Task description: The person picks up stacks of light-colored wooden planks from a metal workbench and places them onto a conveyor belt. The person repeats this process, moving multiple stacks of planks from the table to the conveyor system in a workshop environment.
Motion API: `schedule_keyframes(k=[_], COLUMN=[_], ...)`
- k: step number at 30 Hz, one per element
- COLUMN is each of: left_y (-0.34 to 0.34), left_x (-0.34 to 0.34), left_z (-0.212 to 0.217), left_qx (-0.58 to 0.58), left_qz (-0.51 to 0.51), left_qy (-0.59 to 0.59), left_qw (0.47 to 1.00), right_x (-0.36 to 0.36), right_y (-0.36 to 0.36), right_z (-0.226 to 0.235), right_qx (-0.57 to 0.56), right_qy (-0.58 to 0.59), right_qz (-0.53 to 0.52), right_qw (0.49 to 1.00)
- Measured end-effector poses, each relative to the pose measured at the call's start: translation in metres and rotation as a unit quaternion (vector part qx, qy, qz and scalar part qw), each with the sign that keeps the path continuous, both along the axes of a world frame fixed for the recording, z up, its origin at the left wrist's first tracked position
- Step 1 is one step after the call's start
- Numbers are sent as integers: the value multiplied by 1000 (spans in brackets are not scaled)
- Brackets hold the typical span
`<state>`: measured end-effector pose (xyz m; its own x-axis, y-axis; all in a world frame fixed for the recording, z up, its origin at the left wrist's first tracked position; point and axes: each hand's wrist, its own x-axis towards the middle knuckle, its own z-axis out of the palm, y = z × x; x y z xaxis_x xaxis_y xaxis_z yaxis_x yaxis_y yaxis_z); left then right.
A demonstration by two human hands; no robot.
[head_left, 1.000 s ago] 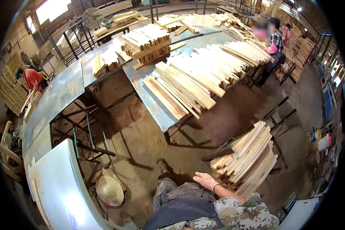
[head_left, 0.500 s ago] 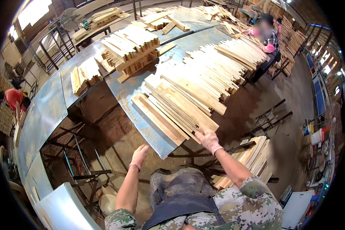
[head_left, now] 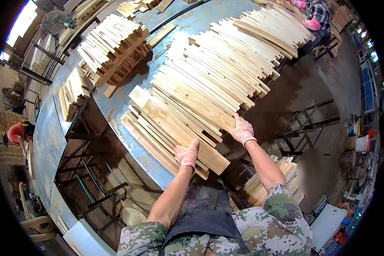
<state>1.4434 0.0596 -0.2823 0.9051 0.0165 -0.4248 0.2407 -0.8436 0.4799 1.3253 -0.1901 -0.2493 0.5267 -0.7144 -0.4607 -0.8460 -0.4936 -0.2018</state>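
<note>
Wide board: straight, knotted, pale wood, laid flat on the metal bench; its left edge is covered near the close end by the curled left grip. Second board: close end touched by the right grip. Whether either pinches cannot be told.

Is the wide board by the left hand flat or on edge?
Flat: the wide board shows its broad face upward near the left hand.
</note>
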Motion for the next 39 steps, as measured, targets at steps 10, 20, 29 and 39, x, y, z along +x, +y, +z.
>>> schedule_keyframes(k=[10,20,29,39], left_y=[-67,-99,-47,24], left_x=[18,27,36,46], left_z=[58,54,-2,15], left_qx=[-66,-130,-415,-443], left_qz=[176,41,217,175], left_qy=[99,94,331,402], left_qw=[977,986,819,782], right_x=[5,-5,115,204], right_y=[-20,-42,43,97], right_z=[39,38,39,57], right_qx=[126,214,121,31], right_qy=[-26,-118,-137,-24], right_qz=[91,201,198,187], right_qw=[987,949,963,982])
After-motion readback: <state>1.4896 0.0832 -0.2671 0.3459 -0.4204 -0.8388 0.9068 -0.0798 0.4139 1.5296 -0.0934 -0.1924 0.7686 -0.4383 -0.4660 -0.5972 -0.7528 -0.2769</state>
